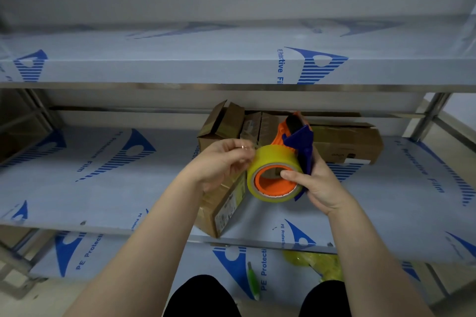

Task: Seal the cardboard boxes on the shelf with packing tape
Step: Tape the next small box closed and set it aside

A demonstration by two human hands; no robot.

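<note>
Above the shelf [103, 188], the right hand [319, 183] grips a light plastic tape dispenser [298, 136] by its handle. Fingers of the left hand [221, 162] pinch the flimsy, sticky edge of the roll of tape [273, 157]. Stiff cardboard boxes [224, 211] lie beneath and behind.

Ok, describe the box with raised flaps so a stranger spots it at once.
Find the middle shelf, covered in blue-printed protective film. Near its centre, take the rear-left cardboard box: its flaps stand upright, unlike the low long box on its right.
</note>
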